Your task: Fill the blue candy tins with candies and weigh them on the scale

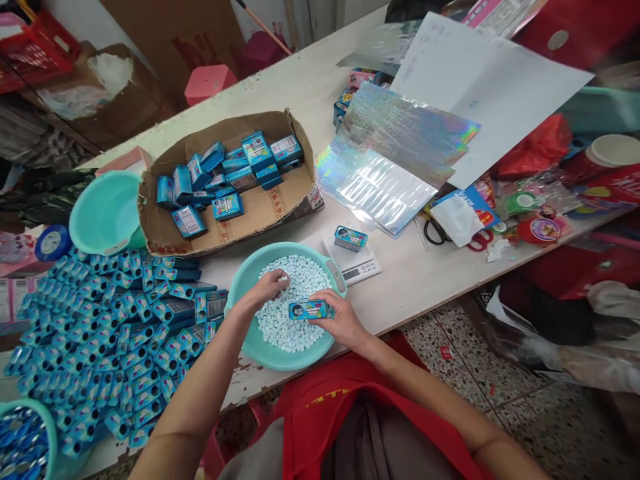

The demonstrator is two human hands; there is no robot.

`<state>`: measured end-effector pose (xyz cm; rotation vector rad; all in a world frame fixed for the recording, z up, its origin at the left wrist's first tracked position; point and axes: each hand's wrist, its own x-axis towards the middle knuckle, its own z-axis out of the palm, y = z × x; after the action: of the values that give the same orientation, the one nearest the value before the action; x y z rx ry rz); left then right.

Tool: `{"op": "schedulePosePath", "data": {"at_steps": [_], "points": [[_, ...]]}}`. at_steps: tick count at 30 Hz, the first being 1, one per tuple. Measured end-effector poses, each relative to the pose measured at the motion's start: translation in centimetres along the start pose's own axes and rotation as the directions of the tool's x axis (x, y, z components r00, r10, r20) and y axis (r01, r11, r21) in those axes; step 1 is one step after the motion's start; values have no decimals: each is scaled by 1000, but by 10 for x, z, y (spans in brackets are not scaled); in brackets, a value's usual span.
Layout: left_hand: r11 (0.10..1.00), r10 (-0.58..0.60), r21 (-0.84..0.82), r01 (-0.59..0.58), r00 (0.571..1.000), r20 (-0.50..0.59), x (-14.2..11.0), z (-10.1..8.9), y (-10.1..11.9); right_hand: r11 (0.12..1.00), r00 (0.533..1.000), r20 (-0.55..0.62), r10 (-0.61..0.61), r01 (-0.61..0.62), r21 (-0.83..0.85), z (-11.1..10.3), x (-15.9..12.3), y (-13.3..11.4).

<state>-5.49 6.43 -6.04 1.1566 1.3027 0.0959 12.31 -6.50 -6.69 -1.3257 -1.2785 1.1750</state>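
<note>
A turquoise basin (289, 248) of small pale candies (295, 340) stands at the table's front edge. Over its left part is my left hand (266, 288), fingers curled together just above the candies; what they hold, if anything, is hidden. My right hand (345, 321) grips a small blue candy tin (306, 309) by its right end, held over the basin with its printed side up. Just behind the basin's right rim, another blue tin (351, 238) rests on a white digital scale (364, 268).
Left of the basin, many blue tins (135, 320) stand packed together. A cardboard box (260, 217) with several tins sits behind. Another turquoise basin (100, 213) is at the back left, one with blue-silver pieces (25, 433) at front left. Shiny sheets (395, 133) and scissors (480, 240) lie right.
</note>
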Motion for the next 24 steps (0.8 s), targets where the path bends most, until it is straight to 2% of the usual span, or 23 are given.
{"op": "schedulePosePath", "data": {"at_steps": [4,8,10,13,15,16,18,20,22,24], "points": [[979,200,-59,-194,971,133,8,5,59,1000,1000,23,-3,3,17,-1,-1,1],[933,330,72,-353,917,226,34,23,110,1000,999,25,21,-21,22,1,-2,4],[884,364,219,-413,903,230,50,35,126,999,999,28,34,-35,17,1,-2,6],[725,456,497,-477,873,174,71,51,139,999,999,33,41,-41,2,1,-2,7],[630,512,600,-493,845,155,79,59,143,999,999,31,37,-37,-3,0,-2,7],[615,525,607,-503,836,160,82,62,143,999,999,31,34,-34,-2,0,-1,7],[658,513,549,-516,841,175,84,64,142,1000,999,27,30,-30,1,0,-1,7],[764,471,419,-491,868,157,82,61,137,1000,999,20,26,-26,0,0,0,7],[861,422,255,-440,898,123,76,52,129,1000,1000,13,19,-19,-3,0,0,7],[914,375,130,-384,923,89,64,40,117,1000,1000,14,9,-9,-9,0,0,7]]}}
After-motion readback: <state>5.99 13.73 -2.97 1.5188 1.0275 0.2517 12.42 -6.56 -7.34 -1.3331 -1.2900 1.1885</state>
